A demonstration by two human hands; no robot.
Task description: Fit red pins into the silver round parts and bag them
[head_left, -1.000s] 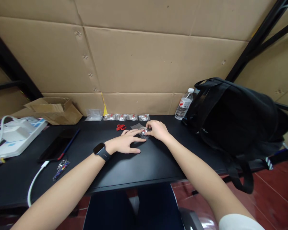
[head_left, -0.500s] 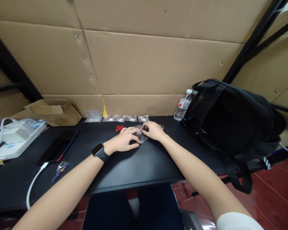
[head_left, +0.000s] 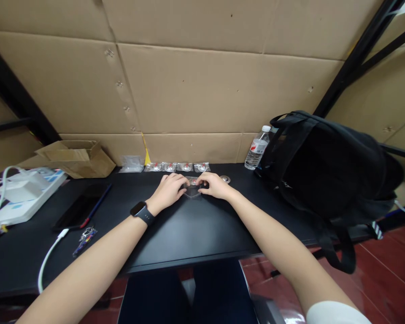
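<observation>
A small clear plastic bag (head_left: 192, 191) with something red and shiny inside lies on the black table between my hands. My left hand (head_left: 168, 191), with a black watch on its wrist, pinches the bag's left edge between thumb and fingers. At the opposite edge my right hand (head_left: 214, 184) has its fingers curled in a pinch on the bag. Just past the right hand rests a round, ring-like object (head_left: 225, 179). Behind the hands, several packed clear bags (head_left: 185, 167) with red and silvery contents sit in a row along the cardboard wall.
At the back left are clear empty-looking bags (head_left: 131, 164) and a brown paper bag (head_left: 77, 157). A phone (head_left: 76, 207), pen (head_left: 96, 207), keychain (head_left: 84, 241) and power strip (head_left: 30, 198) lie left. A water bottle (head_left: 256, 148) and black backpack (head_left: 337, 171) stand right.
My left hand has shifted up and left, curling its fingers at the bag's edge, and now covers the spot of the red bundle. The bag lies flatter. My right hand moved slightly left.
</observation>
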